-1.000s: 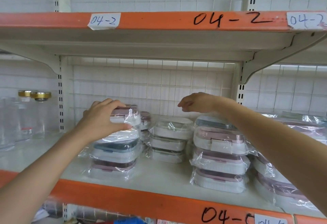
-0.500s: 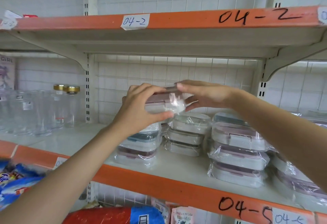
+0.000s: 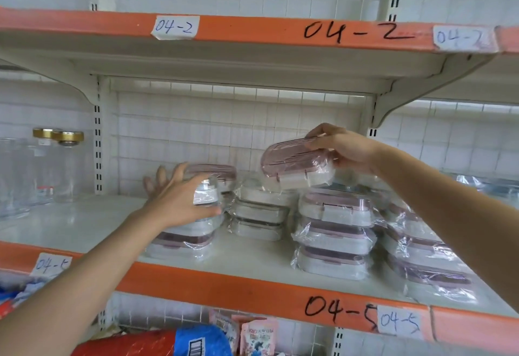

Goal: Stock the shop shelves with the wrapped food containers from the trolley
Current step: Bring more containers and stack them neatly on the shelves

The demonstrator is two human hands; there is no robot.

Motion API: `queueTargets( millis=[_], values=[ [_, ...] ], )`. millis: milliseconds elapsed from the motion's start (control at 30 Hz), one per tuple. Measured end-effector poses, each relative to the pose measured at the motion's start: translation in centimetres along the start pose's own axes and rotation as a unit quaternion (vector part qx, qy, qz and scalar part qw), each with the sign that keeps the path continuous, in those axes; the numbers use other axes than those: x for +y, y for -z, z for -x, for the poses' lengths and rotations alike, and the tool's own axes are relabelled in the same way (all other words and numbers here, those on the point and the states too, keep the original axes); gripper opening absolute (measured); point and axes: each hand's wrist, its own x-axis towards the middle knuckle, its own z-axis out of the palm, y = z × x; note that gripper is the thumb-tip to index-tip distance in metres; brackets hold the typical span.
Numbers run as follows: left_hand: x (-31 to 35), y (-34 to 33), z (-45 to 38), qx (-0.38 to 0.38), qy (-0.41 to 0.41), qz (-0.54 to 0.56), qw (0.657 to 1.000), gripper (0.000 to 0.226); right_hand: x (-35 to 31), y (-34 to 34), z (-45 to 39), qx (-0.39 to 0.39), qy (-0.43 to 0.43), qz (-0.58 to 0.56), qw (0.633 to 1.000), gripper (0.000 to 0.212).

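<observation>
Shelf (image 3: 84, 223) — pale, smooth, orange-edged; carried stacks of film-wrapped containers, rounded oblongs, white bases, pink lids. Left stack (image 3: 185, 232): left hand (image 3: 179, 201) lay on its top box, fingers spread, thumb at the front. Lifted container (image 3: 297, 163) — tilted, pinched at one end by right hand (image 3: 345, 150), above the middle stacks. Risk: slick film could slip from that end-grip, toppling stacks beneath.

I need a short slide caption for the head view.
Right hand holds a tilted pink-lidded container above the shelf.
</observation>
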Motion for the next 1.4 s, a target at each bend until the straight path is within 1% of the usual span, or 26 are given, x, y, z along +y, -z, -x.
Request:
queueTargets(
  millis=[33, 100, 133, 167, 200, 267, 333, 433, 467, 533, 600, 667, 733, 767, 833, 867, 900, 967, 1067, 1167, 1233, 1300, 1367, 1400],
  values=[
    [0.2, 0.0, -0.1, -0.003, 0.002, -0.030, 1.000, 0.084, 0.6, 0.8, 0.1, 0.008, -0.015, 0.009, 1.000, 0.013],
    [0.5, 0.1, -0.3, 0.003, 0.000, -0.064, 0.998, 0.081, 1.7, 1.9, 0.4, -0.001, -0.052, 0.043, 0.998, 0.019],
    [0.6, 0.1, -0.5, 0.007, 0.003, -0.070, 0.998, 0.079, 2.3, 2.3, 0.5, -0.007, -0.067, 0.094, 0.993, 0.024],
    [0.7, 0.2, -0.6, 0.009, 0.005, -0.072, 0.997, 0.078, 3.0, 2.7, 0.4, -0.006, -0.072, 0.169, 0.983, 0.028],
    [0.8, 0.3, -0.7, 0.009, 0.008, -0.073, 0.997, 0.076, 3.4, 2.9, 0.3, 0.007, -0.063, 0.243, 0.968, 0.029],
    [1.0, 0.3, -0.7, 0.014, 0.006, -0.069, 0.998, 0.071, 3.5, 2.9, 0.2, 0.024, -0.021, 0.324, 0.946, 0.027],
    [1.3, 0.3, -0.6, 0.027, -0.002, -0.062, 0.998, 0.066, 3.0, 2.5, 0.5, -0.008, 0.000, 0.343, 0.939, 0.024],
    [1.6, 0.4, -0.5, 0.057, -0.015, -0.045, 0.997, 0.055, 2.3, 1.7, 1.2, -0.074, -0.030, 0.369, 0.926, 0.059],
    [1.6, 0.5, -0.4, 0.069, -0.014, -0.034, 0.997, 0.049, 2.3, 1.5, 1.2, -0.085, -0.030, 0.387, 0.918, 0.065],
    [1.0, 0.7, -0.4, 0.086, -0.007, -0.005, 0.996, 0.039, 2.5, 1.3, 1.1, -0.082, -0.018, 0.396, 0.914, 0.068],
    [0.3, 1.0, -0.5, 0.094, -0.002, 0.033, 0.995, 0.037, 2.4, 1.4, 1.0, -0.068, -0.008, 0.389, 0.919, 0.065],
    [-0.5, 1.1, -0.5, 0.106, 0.005, 0.065, 0.992, 0.040, 2.2, 1.8, 0.8, -0.060, -0.008, 0.380, 0.923, 0.063],
    [-1.4, 1.3, -0.6, 0.099, 0.028, 0.064, 0.993, 0.052, 2.2, 2.5, 0.8, -0.062, -0.024, 0.385, 0.920, 0.062],
    [-1.9, 1.3, -0.6, 0.076, 0.043, 0.063, 0.994, 0.062, 2.2, 2.8, 0.8, -0.066, -0.037, 0.398, 0.914, 0.060],
    [-2.8, 1.2, -0.9, -0.002, 0.060, 0.081, 0.995, 0.087, 2.4, 3.2, 1.0, -0.079, -0.064, 0.431, 0.897, 0.057],
    [-3.0, 1.0, -1.2, -0.034, 0.063, 0.101, 0.992, 0.094, 2.5, 3.3, 1.0, -0.083, -0.073, 0.441, 0.891, 0.058],
    [-3.1, 1.0, -1.3, -0.053, 0.065, 0.122, 0.989, 0.096, 2.5, 3.2, 0.9, -0.085, -0.079, 0.449, 0.886, 0.060],
    [-3.0, 0.8, -1.5, -0.047, 0.061, 0.141, 0.987, 0.089, 2.1, 2.8, 0.8, -0.087, -0.080, 0.462, 0.879, 0.067],
    [-2.8, 0.9, -1.3, -0.024, 0.058, 0.146, 0.987, 0.082, 1.2, 1.4, 0.8, -0.092, -0.050, 0.480, 0.871, 0.079],
    [-2.8, 1.0, -0.8, 0.012, 0.055, 0.169, 0.984, 0.076, 0.1, -1.1, 0.8, -0.081, 0.043, 0.516, 0.852, 0.079],
    [-2.6, 1.4, -0.3, 0.056, 0.037, 0.200, 0.977, 0.074, -0.8, -3.2, 0.5, -0.083, 0.108, 0.495, 0.858, 0.074],
    [-2.0, 2.1, 0.4, 0.084, -0.001, 0.244, 0.966, 0.071, -1.7, -5.5, 0.2, -0.093, 0.159, 0.455, 0.872, 0.074],
    [-1.0, 2.8, 1.0, 0.080, -0.053, 0.283, 0.954, 0.066, -2.5, -7.7, 0.1, -0.111, 0.181, 0.423, 0.881, 0.083],
    [-0.4, 2.9, 1.4, 0.071, -0.084, 0.297, 0.949, 0.065, -2.8, -8.6, 0.0, -0.128, 0.179, 0.413, 0.884, 0.090]
  ],
)
